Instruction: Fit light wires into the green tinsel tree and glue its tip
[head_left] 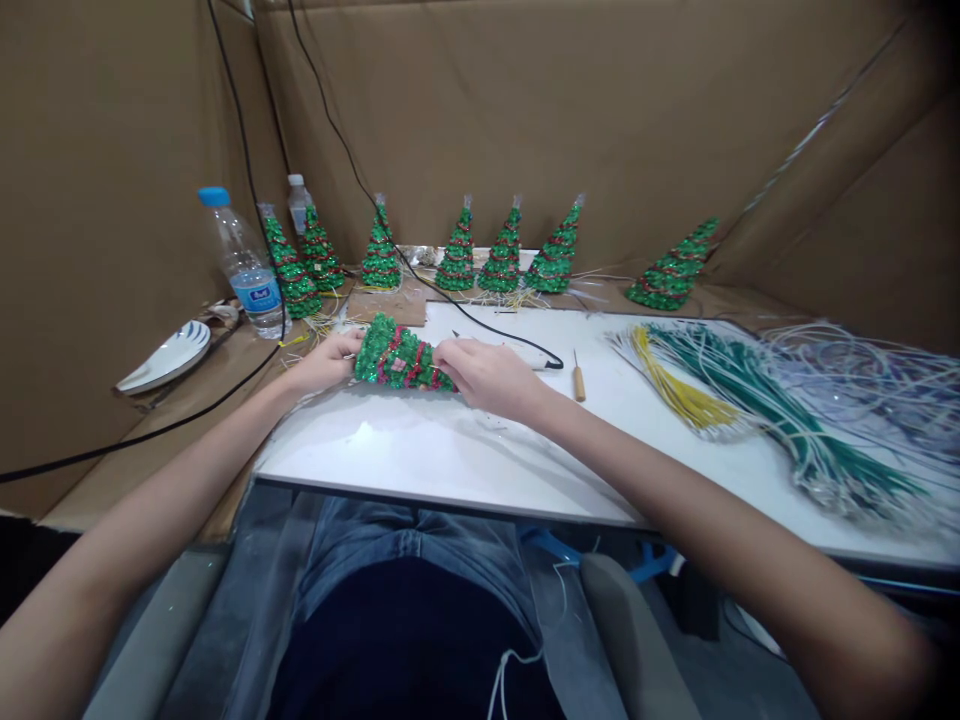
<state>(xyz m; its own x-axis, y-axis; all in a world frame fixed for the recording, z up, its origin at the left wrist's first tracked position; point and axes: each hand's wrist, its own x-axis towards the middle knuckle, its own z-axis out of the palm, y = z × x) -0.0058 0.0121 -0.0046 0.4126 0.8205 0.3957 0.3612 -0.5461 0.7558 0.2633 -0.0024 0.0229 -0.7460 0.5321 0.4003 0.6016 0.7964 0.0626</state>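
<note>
A small green tinsel Christmas tree with red garland and a pink ornament lies on its side above the white tabletop. Its wide base is gripped by my left hand, whose fingertips are partly hidden behind it. At the narrow end, my right hand is closed with bent fingers on the tree, covering its tip. Behind my right hand lies a white-handled tool with a black cord, partly hidden. An awl with a wooden handle rests to the right.
Several finished-looking trees stand along the back; one leans at right. Yellow and green wire bundles lie right, beside tangled clear wires. A water bottle and a plate are at left. A black cable hangs across.
</note>
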